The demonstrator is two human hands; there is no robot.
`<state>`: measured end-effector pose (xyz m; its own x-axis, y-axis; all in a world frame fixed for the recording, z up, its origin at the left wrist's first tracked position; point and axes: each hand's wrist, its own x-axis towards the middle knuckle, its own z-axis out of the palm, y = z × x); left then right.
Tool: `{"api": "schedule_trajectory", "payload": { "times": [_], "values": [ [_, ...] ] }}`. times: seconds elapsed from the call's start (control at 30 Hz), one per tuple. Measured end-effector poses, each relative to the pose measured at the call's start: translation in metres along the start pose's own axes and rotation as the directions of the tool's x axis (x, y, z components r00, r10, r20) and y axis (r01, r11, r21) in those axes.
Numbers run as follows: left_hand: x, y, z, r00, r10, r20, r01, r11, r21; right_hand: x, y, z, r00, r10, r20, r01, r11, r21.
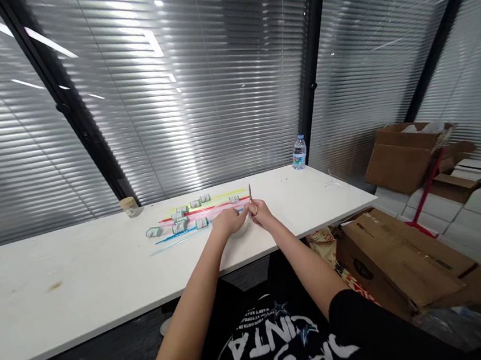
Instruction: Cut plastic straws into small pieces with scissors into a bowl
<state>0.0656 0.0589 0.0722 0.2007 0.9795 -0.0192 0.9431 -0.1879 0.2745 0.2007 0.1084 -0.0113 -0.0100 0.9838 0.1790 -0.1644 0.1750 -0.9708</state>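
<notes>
Two hands meet mid-worktop [83,277]: the right hand [263,213], grip closed on upright scissors [251,199], could nick the left hand [230,222] cupped over a pale object just beside, should either slip.

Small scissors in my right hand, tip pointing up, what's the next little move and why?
Probably tilt the small metal scissors down toward the round white object under your left hand; your right hand holds the blades upright, beside it, cutting nothing.
</notes>
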Motion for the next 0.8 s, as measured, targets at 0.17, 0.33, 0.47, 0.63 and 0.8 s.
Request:
{"api": "schedule_trajectory", "payload": {
  "times": [0.17, 0.33, 0.47, 0.63, 0.8],
  "values": [
    [0.007, -0.003, 0.002, 0.994, 0.043, 0.105, -0.044, 0.999, 0.012, -0.001, -0.001, 0.000, 1.000, 0.003, 0.008, -0.003, 1.000, 0.013],
    [0.014, -0.005, 0.001, 0.970, 0.089, 0.226, -0.075, 0.995, -0.070, -0.004, -0.004, 0.000, 1.000, -0.011, 0.011, 0.010, 1.000, 0.015],
    [0.017, -0.007, 0.001, 0.963, 0.098, 0.249, -0.066, 0.989, -0.135, -0.005, -0.007, 0.000, 1.000, -0.009, 0.014, 0.009, 1.000, 0.011],
    [0.017, -0.010, 0.002, 0.956, 0.092, 0.278, -0.017, 0.965, -0.262, -0.004, -0.006, 0.000, 1.000, -0.007, 0.015, 0.007, 1.000, 0.005],
    [0.016, -0.009, -0.003, 0.960, 0.064, 0.273, 0.045, 0.925, -0.377, -0.002, -0.002, -0.001, 1.000, -0.005, 0.013, 0.005, 1.000, 0.001]
  ]
}}
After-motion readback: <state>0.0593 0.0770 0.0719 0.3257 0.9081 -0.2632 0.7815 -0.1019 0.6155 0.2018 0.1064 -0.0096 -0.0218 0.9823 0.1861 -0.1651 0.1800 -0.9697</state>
